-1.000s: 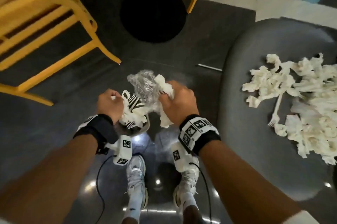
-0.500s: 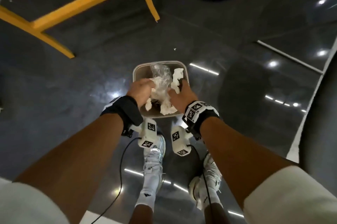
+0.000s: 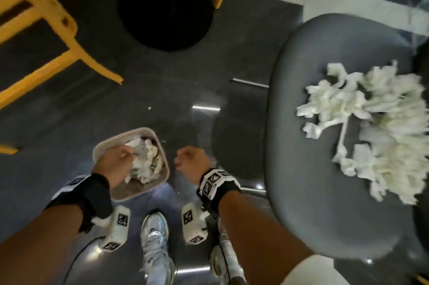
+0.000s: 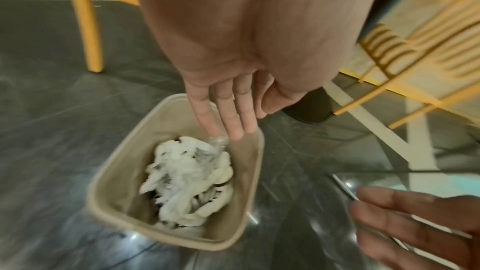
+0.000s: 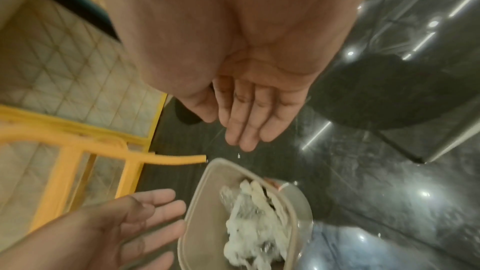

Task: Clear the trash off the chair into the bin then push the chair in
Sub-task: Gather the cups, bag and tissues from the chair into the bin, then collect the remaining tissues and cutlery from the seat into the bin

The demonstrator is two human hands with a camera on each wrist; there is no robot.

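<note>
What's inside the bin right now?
The bin holds crumpled white paper scraps mixed with clear plastic wrap. Darker bits show beneath, unidentifiable. The pile covers the bottom, and the left hand hides part from the head view.

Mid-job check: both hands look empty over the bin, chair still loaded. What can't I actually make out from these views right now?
- Chair trash pile: right part cut off by the head view's edge and motion-blurred; piece count unreadable.
- Bin near side: covered by the left hand in the head view.
- Bin contents: blurred in both wrist views; depth unclear.
- Right hand: fingers hidden in the head view; right wrist view shows them straight.
- Chair: legs and back out of frame.
</note>
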